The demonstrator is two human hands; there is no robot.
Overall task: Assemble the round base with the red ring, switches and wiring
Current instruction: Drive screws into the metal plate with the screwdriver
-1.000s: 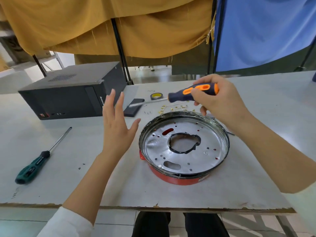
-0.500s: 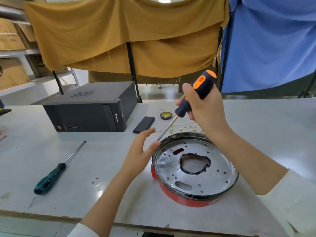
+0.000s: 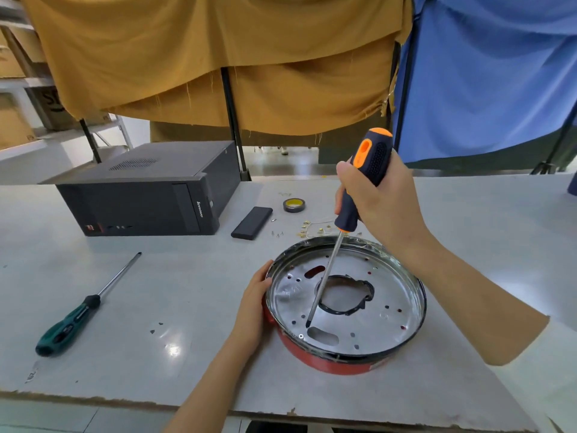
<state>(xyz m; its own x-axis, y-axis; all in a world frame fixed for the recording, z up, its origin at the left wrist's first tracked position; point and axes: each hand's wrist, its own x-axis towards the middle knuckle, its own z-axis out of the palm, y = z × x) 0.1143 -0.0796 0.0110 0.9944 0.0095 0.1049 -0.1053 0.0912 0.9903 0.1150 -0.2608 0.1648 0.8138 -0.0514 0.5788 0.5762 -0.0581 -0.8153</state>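
Grey table (image 3: 187, 307), round base (image 3: 384, 323) between hands, left hand (image 3: 251, 310) steadying, right hand (image 3: 381, 201) gripping screwdriver (image 3: 363, 185)

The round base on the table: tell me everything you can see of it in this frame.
The round base is a shallow shiny metal dish with a dark rim, set in a red ring that shows below its near edge. Its floor has a jagged central cut-out, two oblong slots and many small holes, with one screw near the front. It lies flat on the table. The left hand holds its left side; the screwdriver, gripped by the right hand, points at its floor.
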